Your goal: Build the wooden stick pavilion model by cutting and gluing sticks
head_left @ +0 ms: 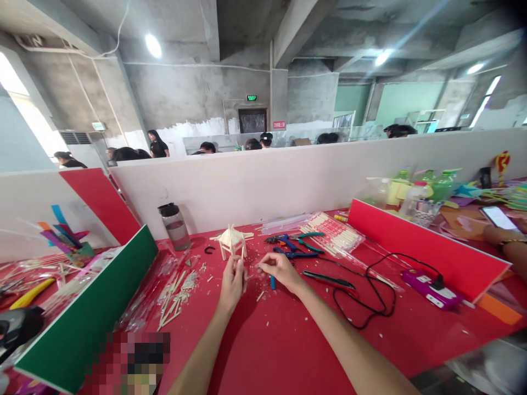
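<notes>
My left hand (233, 278) is closed just in front of a small pavilion-like model of pale wooden sticks (233, 240). A thin pale stick rises from its fingertips, close to the model's front leg. To its right, my right hand (280, 269) has thumb and forefinger pinched together; whatever they hold is too small to make out. A little blue object (272, 282) lies on the red table under the right hand. Behind this hand are blue-handled pliers (294, 253) and green-handled pliers (309, 242).
Loose sticks (175, 299) and a dark bottle (175, 227) are on the left. A black pen-like tool (328, 280), a black cable (385, 310), a purple power strip (431, 289) and packed sticks (333, 233) lie right. Green (94, 312) and red (424, 247) boards flank the area.
</notes>
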